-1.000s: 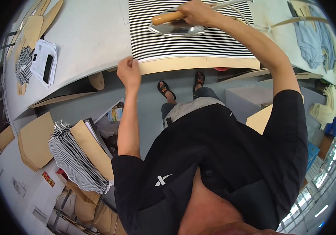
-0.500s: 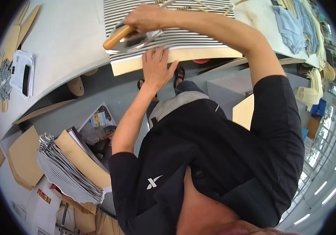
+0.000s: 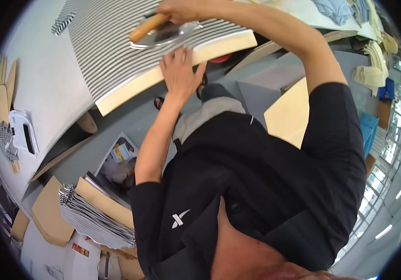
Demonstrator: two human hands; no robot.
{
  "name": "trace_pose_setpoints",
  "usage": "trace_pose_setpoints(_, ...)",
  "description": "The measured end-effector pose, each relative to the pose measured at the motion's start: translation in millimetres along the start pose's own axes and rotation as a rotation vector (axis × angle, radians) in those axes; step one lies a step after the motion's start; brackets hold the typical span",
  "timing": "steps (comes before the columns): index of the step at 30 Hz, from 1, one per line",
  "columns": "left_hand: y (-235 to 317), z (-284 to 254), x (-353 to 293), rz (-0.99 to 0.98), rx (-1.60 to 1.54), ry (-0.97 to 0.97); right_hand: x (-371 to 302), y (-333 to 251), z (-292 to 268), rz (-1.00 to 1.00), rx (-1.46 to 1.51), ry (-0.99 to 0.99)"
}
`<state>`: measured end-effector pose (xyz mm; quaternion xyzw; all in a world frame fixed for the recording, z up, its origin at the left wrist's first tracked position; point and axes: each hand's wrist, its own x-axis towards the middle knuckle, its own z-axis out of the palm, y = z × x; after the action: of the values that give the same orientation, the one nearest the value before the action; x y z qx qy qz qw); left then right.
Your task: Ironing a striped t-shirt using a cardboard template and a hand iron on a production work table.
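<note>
A black-and-white striped fabric piece (image 3: 112, 51) lies spread over a pale tan board (image 3: 133, 91), whose edge shows along the table's near side. My right hand (image 3: 184, 10) is closed round the wooden handle of an iron (image 3: 170, 31), which rests on the stripes. Near the iron, my left hand (image 3: 180, 74) lies at the fabric's front edge with fingers stretched out and the thumb apart, holding nothing. Its fingertips touch the stripes. At the far left, a striped tip (image 3: 64, 22) of fabric sticks out on the white table (image 3: 53, 79).
Below left stand a stack of striped pieces (image 3: 93, 219) and brown card shapes (image 3: 53, 210). A white device with a dark display (image 3: 23, 133) sits on the table's left end. Light blue garments (image 3: 333, 10) lie at the back right, cream pieces (image 3: 371, 70) hang below them.
The board with the striped fabric has turned and now reaches further left and nearer at its left end. My right hand still grips the iron; my left hand stays at the front edge.
</note>
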<state>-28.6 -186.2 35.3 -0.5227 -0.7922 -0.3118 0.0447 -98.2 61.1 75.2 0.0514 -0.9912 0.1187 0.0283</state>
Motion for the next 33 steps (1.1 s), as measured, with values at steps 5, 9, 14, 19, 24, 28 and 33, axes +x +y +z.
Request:
trace_pose_setpoints(5,14,41,30,0.018,-0.021,0.01,-37,70,-17,0.041,-0.144,-0.006)
trace_pose_setpoints(9,70,93,94,0.205,-0.081,-0.058,-72,134,-28,0.089,-0.157,0.045)
trace_pose_setpoints(14,117,154,97,0.252,0.088,-0.183,-109,150,-43,0.227,-0.077,-0.199)
trace_pose_setpoints(19,88,104,65,0.169,-0.071,-0.157,-170,109,-93,0.49,-0.147,-0.232)
trace_pose_setpoints(24,55,67,67,0.081,-0.093,-0.145,-156,95,-52,0.297,0.029,0.086)
trace_pose_setpoints(28,35,44,27,0.107,-0.128,-0.12,-136,45,-55,0.269,-0.133,-0.057)
trace_pose_setpoints(33,3,12,0,0.1,-0.058,-0.013,-103,13,-29,0.129,-0.154,0.081)
